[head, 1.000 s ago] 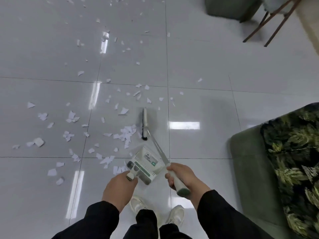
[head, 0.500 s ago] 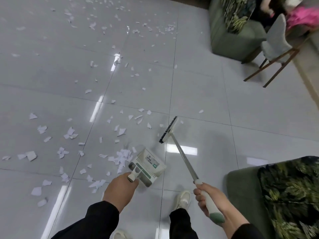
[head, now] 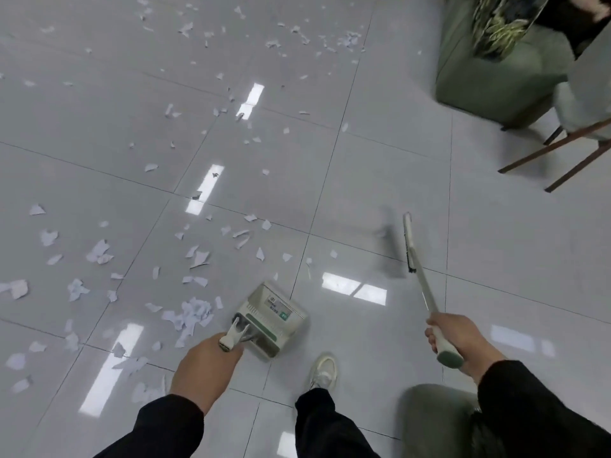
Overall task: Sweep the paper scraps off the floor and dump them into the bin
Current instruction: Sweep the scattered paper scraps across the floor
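Gripping the pale green-capped handle of a long-handled white brush [head: 417, 271] with the right hand [head: 461, 342], lower right of the frame; brush head hanging, seemingly just off the floor, blurred, right of centre. Clutching the forked handle of a cream-and-green plastic dustpan [head: 272, 320] in the left hand [head: 205, 368], bottom centre, beside a small pile of white paper scraps [head: 191, 314]. Still gathering, most likely: scraps scattering across the grey tiled floor [head: 380, 153] toward upper left. Next, probably drawing the brush leftward, herding scraps to the pan. No bin showing.
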The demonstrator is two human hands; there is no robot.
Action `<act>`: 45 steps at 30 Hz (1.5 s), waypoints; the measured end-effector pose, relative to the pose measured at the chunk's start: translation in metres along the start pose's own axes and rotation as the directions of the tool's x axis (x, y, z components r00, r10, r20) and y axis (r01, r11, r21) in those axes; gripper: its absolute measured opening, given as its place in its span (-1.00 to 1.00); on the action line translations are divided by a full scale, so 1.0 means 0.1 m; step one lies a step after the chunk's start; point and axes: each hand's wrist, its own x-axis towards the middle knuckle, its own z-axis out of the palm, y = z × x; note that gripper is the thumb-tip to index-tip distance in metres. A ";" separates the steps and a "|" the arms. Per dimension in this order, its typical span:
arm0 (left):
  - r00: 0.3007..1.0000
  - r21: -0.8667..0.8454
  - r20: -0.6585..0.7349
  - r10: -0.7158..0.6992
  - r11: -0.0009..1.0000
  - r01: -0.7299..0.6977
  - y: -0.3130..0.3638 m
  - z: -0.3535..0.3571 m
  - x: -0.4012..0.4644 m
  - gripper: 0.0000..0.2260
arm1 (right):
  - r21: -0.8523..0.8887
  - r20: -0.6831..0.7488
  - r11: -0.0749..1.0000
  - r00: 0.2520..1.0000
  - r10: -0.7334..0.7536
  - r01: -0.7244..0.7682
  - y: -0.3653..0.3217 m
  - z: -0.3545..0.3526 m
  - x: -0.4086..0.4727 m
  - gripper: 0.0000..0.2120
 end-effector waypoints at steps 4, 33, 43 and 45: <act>0.999 -0.027 0.000 -0.048 0.998 0.048 0.21 0.15 -0.03 -0.76 | -0.145 -0.022 0.989 1.000 -0.020 0.016 -0.46 -0.25 0.52 -0.88; 0.923 -0.356 -0.092 -0.374 0.878 0.320 -0.45 0.05 -0.52 -0.85 | -0.334 0.593 0.941 0.790 0.157 0.063 -0.43 2.44 -0.83 -0.86; 0.954 -0.355 -0.093 -0.286 0.905 0.237 -1.16 -0.19 -0.71 -0.82 | -0.424 0.419 0.902 0.900 0.118 0.079 0.26 2.31 -1.54 -0.94; 0.958 -0.352 -0.083 -0.274 0.907 0.229 -1.43 -0.20 -0.77 -0.81 | -0.389 0.404 0.921 0.897 0.180 -0.009 0.43 2.64 -1.68 -0.93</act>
